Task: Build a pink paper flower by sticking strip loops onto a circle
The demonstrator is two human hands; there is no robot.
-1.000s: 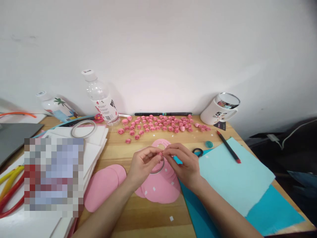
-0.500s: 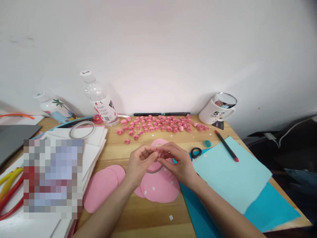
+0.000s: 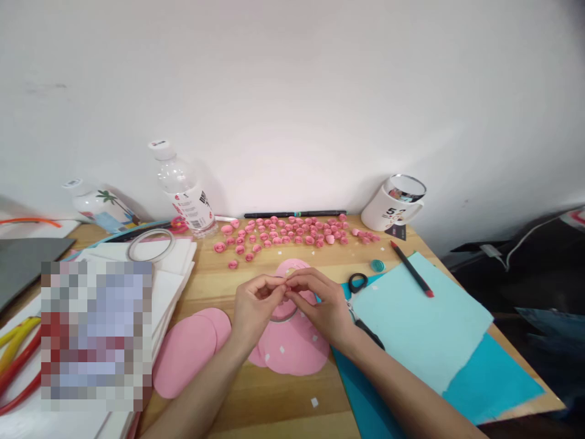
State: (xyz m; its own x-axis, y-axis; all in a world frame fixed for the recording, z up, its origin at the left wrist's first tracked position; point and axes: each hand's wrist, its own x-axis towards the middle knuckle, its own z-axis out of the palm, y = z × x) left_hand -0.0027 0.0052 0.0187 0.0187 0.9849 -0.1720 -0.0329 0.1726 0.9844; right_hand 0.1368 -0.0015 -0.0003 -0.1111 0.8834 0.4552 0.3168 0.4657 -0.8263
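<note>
Wooden table [image 3: 283, 402] with pink paper roses [image 3: 283, 231], pink discs [image 3: 183, 353], blue sheets [image 3: 420, 317], mug [image 3: 388, 210].

Plain white wall [image 3: 292, 91] behind wooden table [image 3: 274, 402].

White mug [image 3: 388, 210] with black numerals; left of the mug, many pink paper rolls [image 3: 292, 231] on pale wooden table [image 3: 214, 280]; nearer and left of the mug, pink paper discs [image 3: 292, 347] flecked with white squares; in front of the mug, red pencil [image 3: 411, 276] on pale blue sheet [image 3: 420, 323] over deeper turquoise sheet [image 3: 493, 378].

"5" on white mug [image 3: 387, 214]
</note>
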